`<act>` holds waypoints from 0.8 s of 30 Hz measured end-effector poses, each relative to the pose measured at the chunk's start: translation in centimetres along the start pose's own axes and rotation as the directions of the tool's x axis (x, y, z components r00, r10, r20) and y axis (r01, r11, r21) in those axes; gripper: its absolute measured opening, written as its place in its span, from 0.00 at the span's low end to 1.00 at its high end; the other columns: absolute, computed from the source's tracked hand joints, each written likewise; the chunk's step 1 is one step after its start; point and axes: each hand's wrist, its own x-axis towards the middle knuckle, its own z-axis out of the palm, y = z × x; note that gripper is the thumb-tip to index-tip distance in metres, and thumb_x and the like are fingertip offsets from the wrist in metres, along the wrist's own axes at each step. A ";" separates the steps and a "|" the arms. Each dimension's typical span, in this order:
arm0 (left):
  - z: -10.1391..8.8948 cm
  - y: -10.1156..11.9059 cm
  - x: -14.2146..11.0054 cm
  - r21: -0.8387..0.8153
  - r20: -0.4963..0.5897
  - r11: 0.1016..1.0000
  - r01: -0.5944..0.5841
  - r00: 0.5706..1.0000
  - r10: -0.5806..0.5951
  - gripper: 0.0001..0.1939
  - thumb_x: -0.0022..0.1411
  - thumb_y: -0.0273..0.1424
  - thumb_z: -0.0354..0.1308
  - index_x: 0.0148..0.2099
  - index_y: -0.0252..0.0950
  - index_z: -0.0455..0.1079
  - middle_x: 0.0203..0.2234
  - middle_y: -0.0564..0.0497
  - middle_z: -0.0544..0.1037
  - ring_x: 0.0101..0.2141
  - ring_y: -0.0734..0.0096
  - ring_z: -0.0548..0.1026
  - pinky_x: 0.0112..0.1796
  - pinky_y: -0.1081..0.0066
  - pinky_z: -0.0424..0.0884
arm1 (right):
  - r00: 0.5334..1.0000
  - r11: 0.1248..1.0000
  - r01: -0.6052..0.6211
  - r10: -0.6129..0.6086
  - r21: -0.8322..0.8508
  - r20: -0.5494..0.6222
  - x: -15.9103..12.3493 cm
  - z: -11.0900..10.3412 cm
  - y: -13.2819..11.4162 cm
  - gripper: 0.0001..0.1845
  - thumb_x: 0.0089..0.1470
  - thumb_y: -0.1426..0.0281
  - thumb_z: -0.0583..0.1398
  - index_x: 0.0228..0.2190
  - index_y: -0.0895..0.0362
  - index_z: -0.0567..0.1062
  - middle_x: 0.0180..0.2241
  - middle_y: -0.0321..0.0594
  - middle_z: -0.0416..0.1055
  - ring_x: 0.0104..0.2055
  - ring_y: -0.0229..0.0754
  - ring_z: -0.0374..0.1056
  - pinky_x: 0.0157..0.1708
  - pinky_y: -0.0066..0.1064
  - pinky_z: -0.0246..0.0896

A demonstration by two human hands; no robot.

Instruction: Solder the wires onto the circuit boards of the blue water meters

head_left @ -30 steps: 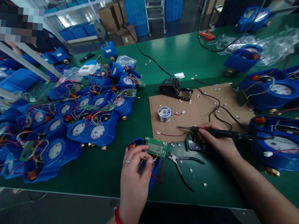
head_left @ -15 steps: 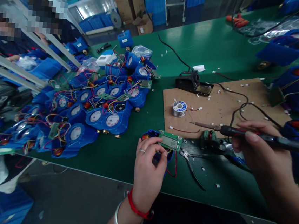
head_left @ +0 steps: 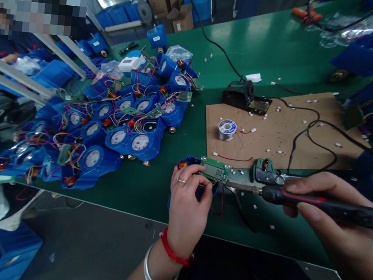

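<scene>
My left hand point(head_left: 189, 202) pinches a green circuit board point(head_left: 214, 171) with a small LCD display by its left and lower edge. Beneath the board, partly covered by the hand, is a blue water meter body point(head_left: 189, 160); a red wire loops out beside it. My right hand point(head_left: 328, 211) is closed around the black handle of a soldering iron point(head_left: 280, 196). The iron's tip points left and lies close to the board's lower right corner; whether it touches cannot be made out. Cutting pliers point(head_left: 241, 207) lie under the iron, partly hidden by it.
A solder spool point(head_left: 226, 130) stands on a cardboard sheet point(head_left: 265, 139) strewn with small white connectors. Behind it is a black iron stand point(head_left: 239, 94). A green-and-metal tool point(head_left: 264, 169) lies nearby. Several wired blue meters point(head_left: 140, 138) crowd the left; more stand at right. People point(head_left: 54, 8) are at far left.
My right hand has lowered the soldering iron and brought its tip from above the cardboard down to the board's right side. My left hand keeps its hold; the camera view has shifted slightly.
</scene>
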 end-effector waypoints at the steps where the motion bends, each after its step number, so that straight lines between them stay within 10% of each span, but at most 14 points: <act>1: 0.0 0.0 0.0 0.004 0.000 1.000 0.001 1.000 -0.001 0.06 0.58 0.23 0.57 0.31 0.38 0.68 0.43 0.52 0.73 0.48 0.65 0.68 0.60 0.51 0.49 | 0.999 0.999 0.030 -0.030 -0.034 0.027 0.0 0.0 0.1 0.09 0.50 0.69 0.63 0.37 0.53 0.73 0.29 0.38 0.70 0.25 0.41 0.68 0.24 0.33 0.64; 24: 0.2 0.0 0.1 0.026 -0.004 1.000 -0.006 1.000 0.006 0.06 0.57 0.22 0.57 0.31 0.38 0.68 0.44 0.52 0.72 0.48 0.64 0.68 0.59 0.49 0.50 | 0.951 0.925 0.275 -0.221 -0.261 0.218 1.1 0.5 0.1 0.09 0.50 0.70 0.62 0.36 0.51 0.72 0.30 0.37 0.73 0.32 0.42 0.72 0.29 0.32 0.66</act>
